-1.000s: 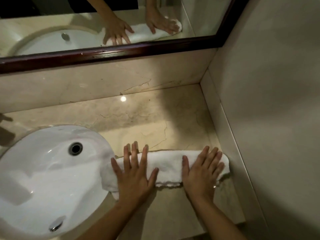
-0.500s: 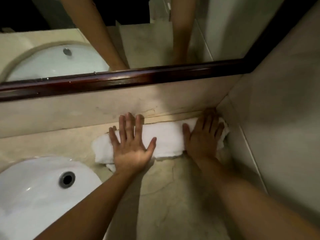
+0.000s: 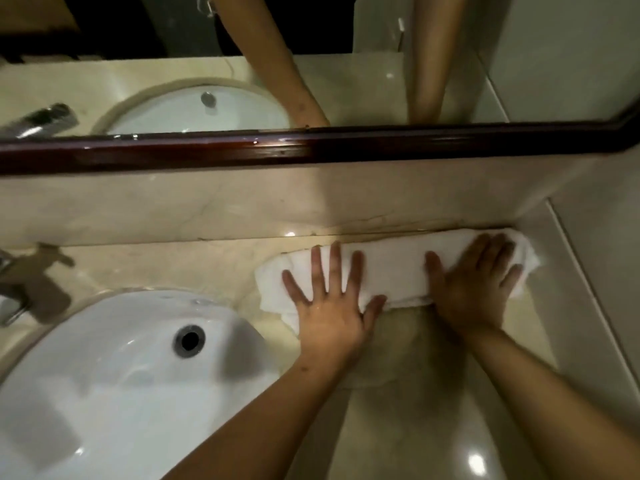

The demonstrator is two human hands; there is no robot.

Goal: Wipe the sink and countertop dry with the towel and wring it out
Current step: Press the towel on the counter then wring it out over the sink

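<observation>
A white towel [image 3: 394,268], folded into a long strip, lies on the beige marble countertop [image 3: 408,393] against the back wall, right of the sink. My left hand [image 3: 329,306] presses flat on its left part with fingers spread. My right hand [image 3: 474,285] presses flat on its right end, near the corner with the side wall. The white oval sink [image 3: 104,375] with its dark overflow hole sits at the lower left.
A chrome faucet [image 3: 14,282] stands at the left edge behind the sink. A mirror with a dark wooden frame [image 3: 311,147] runs above the backsplash. A tiled side wall [image 3: 595,271] closes the counter on the right.
Both hands have pushed the towel from the counter's front edge back to the wall. It now lies tight against the backsplash and corner.
</observation>
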